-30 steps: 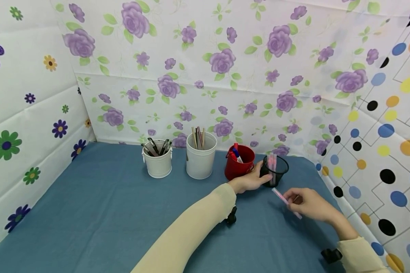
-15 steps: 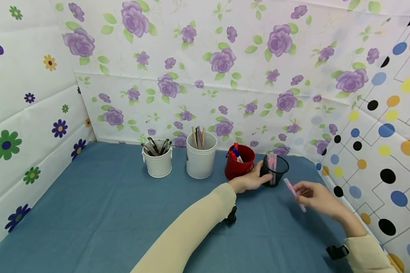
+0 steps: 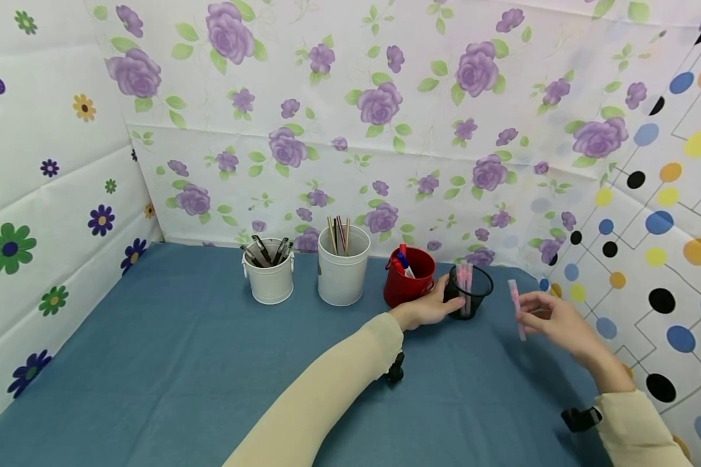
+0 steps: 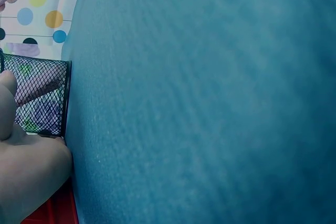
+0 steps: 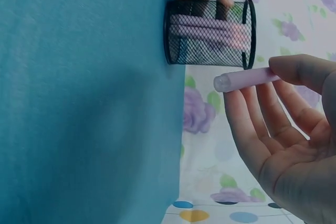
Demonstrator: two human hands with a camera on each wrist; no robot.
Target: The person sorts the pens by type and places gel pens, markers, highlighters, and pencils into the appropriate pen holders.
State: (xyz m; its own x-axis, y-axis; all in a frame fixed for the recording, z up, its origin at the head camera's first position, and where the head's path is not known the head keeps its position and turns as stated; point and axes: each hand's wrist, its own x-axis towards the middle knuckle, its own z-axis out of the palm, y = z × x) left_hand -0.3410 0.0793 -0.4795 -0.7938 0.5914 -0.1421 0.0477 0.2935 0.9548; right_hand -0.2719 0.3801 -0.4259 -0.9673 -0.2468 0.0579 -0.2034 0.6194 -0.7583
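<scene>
My left hand [image 3: 428, 309] grips the black mesh pen cup [image 3: 480, 302] from its left side, thumb across the front. Two or three pink pens [image 3: 465, 277] stand inside the cup, leaning left. To the cup's right, my right hand [image 3: 555, 319] pinches another pink pen [image 3: 514, 296] between thumb and fingers, raised over the cloth and nearly upright. The right wrist view shows this pen [image 5: 247, 79] with a clear rounded end, close to the mesh cup [image 5: 205, 51] and outside it. In the left wrist view, part of my left hand [image 4: 31, 166] covers the cup's near end.
A red bucket [image 3: 394, 292] with markers stands right beside my left hand. Further left are a tall white bucket [image 3: 341, 282] with thin sticks and a smaller white bucket [image 3: 271, 285] with black pens. Blue cloth [image 3: 210, 376] covers the table; patterned sheets hang behind and at both sides.
My right hand has moved right and away from me, lifting the pink pen and turning it from slanted to nearly upright. The left hand and the mesh cup stay in place.
</scene>
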